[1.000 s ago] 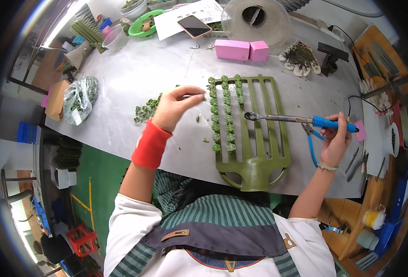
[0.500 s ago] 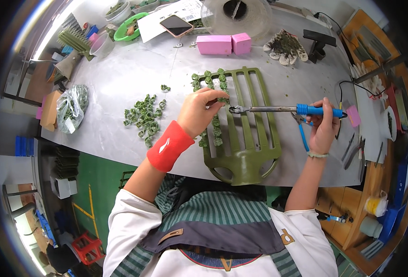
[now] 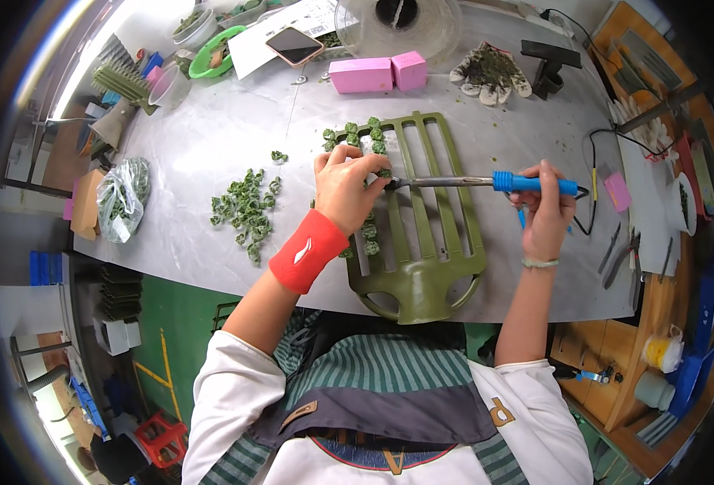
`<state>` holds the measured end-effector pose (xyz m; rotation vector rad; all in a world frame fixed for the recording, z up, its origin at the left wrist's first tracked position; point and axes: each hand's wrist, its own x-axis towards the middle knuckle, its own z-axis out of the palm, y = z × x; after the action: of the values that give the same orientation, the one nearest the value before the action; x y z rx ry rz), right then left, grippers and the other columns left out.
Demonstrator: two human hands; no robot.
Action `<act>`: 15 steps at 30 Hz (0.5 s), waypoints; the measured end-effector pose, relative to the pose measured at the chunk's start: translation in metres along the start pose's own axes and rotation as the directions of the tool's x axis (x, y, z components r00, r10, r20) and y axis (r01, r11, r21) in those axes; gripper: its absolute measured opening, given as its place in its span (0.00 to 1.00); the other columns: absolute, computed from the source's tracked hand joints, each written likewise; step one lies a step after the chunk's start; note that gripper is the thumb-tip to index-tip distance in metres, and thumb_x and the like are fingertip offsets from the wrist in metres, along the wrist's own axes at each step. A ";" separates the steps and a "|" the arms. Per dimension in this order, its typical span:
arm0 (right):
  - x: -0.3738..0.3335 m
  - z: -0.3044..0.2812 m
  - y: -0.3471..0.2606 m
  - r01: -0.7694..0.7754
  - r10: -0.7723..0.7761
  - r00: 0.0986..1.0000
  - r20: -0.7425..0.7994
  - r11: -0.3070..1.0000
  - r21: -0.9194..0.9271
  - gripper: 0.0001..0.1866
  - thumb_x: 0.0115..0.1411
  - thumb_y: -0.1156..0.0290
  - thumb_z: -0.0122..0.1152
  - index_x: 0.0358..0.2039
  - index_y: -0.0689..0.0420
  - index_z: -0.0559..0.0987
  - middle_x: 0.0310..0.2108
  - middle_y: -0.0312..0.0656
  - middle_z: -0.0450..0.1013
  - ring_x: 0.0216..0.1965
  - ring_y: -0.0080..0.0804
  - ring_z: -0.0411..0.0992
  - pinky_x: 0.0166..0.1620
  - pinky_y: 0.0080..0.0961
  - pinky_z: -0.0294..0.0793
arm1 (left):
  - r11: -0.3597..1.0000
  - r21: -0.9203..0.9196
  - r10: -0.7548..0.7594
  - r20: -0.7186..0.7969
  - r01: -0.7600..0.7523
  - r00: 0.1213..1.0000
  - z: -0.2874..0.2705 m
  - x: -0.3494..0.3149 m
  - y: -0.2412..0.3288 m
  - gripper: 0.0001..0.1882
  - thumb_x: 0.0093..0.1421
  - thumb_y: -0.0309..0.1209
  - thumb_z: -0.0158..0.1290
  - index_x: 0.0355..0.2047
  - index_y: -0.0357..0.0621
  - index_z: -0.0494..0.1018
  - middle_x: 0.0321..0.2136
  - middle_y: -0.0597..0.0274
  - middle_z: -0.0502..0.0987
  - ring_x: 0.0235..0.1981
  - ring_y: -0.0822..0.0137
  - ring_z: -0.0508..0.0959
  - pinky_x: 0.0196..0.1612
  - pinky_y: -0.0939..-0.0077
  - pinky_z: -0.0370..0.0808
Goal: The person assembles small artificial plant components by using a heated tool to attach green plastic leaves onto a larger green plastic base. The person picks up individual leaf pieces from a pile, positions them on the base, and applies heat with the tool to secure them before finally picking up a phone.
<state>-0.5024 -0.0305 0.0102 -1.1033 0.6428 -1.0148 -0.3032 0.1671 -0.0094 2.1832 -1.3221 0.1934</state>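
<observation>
An olive-green slatted plastic frame [image 3: 418, 283] lies on the grey table, its slats running away from me. Small dark-green leafy pieces [image 3: 371, 232] are lined up along its left slats. My left hand [image 3: 342, 187], with a red wristband, pinches one small green leafy piece [image 3: 384, 173] over a left slat. From the right, my right hand [image 3: 548, 217] grips the blue handle of a soldering iron [image 3: 454, 182]. The iron's tip meets the slat right beside my left fingertips; whether it touches the piece I cannot tell. Loose green leafy pieces [image 3: 245, 208] lie heaped left of the frame.
A pink block [image 3: 361, 76], a phone [image 3: 295, 45], a wire spool [image 3: 397, 32] and a dirty glove [image 3: 490, 74] stand behind the frame. Pliers [image 3: 622, 260] lie at the right. A plastic bag of green pieces [image 3: 122, 200] sits at the left edge.
The soldering iron has moved left and slightly up, its tip now at my left fingertips. My left hand has shifted slightly; the whole view has moved a little.
</observation>
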 end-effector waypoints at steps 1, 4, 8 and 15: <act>0.000 -0.001 -0.002 0.009 -0.009 1.000 -0.008 1.000 -0.019 0.12 0.62 0.65 0.58 0.27 0.61 0.77 0.23 0.40 0.75 0.16 0.25 0.71 0.20 0.20 0.70 | 1.000 0.006 -0.006 0.007 0.006 1.000 -0.001 0.000 0.000 0.12 0.47 0.32 0.64 0.34 0.55 0.78 0.27 0.72 0.78 0.40 0.67 0.73 0.49 0.66 0.61; 0.002 -0.010 -0.013 0.078 -0.078 0.996 -0.031 0.997 -0.025 0.12 0.62 0.66 0.58 0.26 0.61 0.77 0.22 0.39 0.74 0.16 0.24 0.69 0.19 0.19 0.68 | 1.000 0.021 0.006 0.006 -0.006 1.000 -0.003 -0.001 0.000 0.12 0.47 0.32 0.64 0.34 0.55 0.78 0.28 0.71 0.78 0.41 0.66 0.73 0.51 0.65 0.61; 0.000 -0.012 -0.026 0.054 -0.054 0.998 -0.019 0.998 -0.024 0.13 0.61 0.65 0.58 0.24 0.60 0.75 0.21 0.39 0.73 0.15 0.23 0.66 0.19 0.18 0.65 | 0.983 -0.181 0.025 0.007 -0.023 1.000 -0.016 0.005 -0.009 0.11 0.52 0.32 0.62 0.37 0.51 0.78 0.31 0.66 0.80 0.41 0.64 0.74 0.50 0.67 0.66; -0.002 -0.007 -0.030 0.044 -0.044 0.999 0.001 0.999 -0.030 0.15 0.62 0.63 0.57 0.22 0.59 0.74 0.21 0.39 0.72 0.15 0.22 0.65 0.19 0.17 0.65 | 0.776 0.332 -0.521 -0.140 0.535 0.842 -0.051 0.000 -0.137 0.18 0.58 0.44 0.57 0.36 0.41 0.74 0.35 0.47 0.76 0.33 0.52 0.78 0.41 0.60 0.75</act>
<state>-0.5190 -0.0347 0.0355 -1.1483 0.6370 -1.0458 -0.1782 0.2418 -0.0214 2.7540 -0.6266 0.2714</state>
